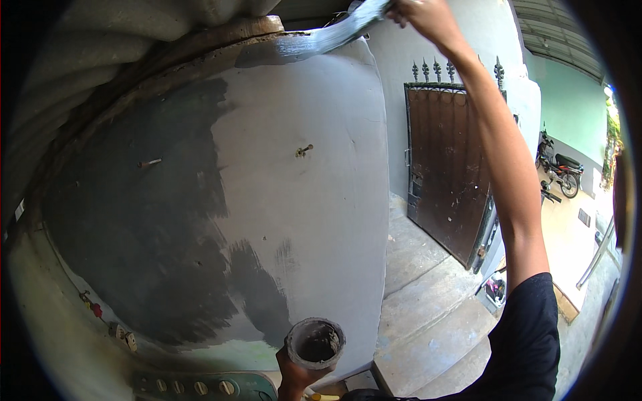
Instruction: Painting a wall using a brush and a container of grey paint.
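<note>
My raised right hand grips a paintbrush near the top of the wall. The brush is smeared by motion and looks wet with grey. Its tip lies over the wall's upper edge, beside a fresh grey patch. Low in front of the wall, my left hand is wrapped round a round grey cup with a paint-crusted rim. The cup's inside looks dark grey. Dark grey paint covers the wall's left part, with streaky edges; the right part is pale grey.
Two bolts stick out of the wall. Below stands a green appliance with knobs. Rightward are concrete steps, a brown metal gate with spikes, and a parked motorcycle. Corrugated roofing hangs at upper left.
</note>
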`<state>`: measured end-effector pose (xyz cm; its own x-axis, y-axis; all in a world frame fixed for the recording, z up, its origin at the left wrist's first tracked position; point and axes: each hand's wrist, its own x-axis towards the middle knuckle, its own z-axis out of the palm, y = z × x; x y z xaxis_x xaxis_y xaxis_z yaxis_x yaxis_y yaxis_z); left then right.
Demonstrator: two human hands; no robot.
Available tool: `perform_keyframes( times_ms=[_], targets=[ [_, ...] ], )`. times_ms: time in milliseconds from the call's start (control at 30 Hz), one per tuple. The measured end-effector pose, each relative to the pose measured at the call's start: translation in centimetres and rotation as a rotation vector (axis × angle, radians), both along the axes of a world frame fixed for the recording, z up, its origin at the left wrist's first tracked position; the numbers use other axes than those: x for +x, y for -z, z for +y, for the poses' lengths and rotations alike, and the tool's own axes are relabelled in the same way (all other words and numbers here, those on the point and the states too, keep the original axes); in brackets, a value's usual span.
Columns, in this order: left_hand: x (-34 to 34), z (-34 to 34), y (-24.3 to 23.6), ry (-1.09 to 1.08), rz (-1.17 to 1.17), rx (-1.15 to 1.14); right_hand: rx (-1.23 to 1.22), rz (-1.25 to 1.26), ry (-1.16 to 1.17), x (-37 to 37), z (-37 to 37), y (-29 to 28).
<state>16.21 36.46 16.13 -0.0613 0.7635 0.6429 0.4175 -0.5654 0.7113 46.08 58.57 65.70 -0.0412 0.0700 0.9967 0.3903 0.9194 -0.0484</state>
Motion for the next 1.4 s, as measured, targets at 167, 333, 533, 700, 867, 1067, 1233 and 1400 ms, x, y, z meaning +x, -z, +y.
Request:
perform_keyframes(
  times_ms=[167, 333, 533, 700, 867, 1067, 1233, 1400],
  targets=[
    [0.0, 0.2, -0.2, 0.017, 0.042, -0.005, -0.088, 0.122, -0.368, 0.6, -1.2, -0.5],
    [0.0, 0.3, 0.6, 0.021, -0.067, -0.04, 0.036, -0.064, -0.1, -0.7, 0.2, 0.3],
    [0.1, 0.3, 0.6, 0.005, 0.018, -0.026, 0.043, 0.04, -0.17, 2.1, -2.2, -0.1],
    [-0.1, 0.6, 1.5, 0.006, -0.046, -0.06, -0.026, 0.016, -0.312, 0.9, -0.6, 0.5],
    [0.0, 0.3, 0.9, -0.005, 0.001, -0.082, 0.037, 0.027, 0.043, 3.8, -1.0, 0.6],
    [0.3, 0.5, 1.0, 0.008, -0.007, -0.068, -0.023, 0.135, -0.327, 3.0, -0.8, 0.2],
    [1.0, 0.6, 0.4, 0.03, -0.004, -0.081, 0.016, 0.023, -0.179, 4.6, 1.9, 0.6],
    [0.4, 0.5, 1.8, 0.012, 0.01, -0.059, -0.032, 0.188, -0.116, 7.2, 1.2, 1.5]
  ],
)
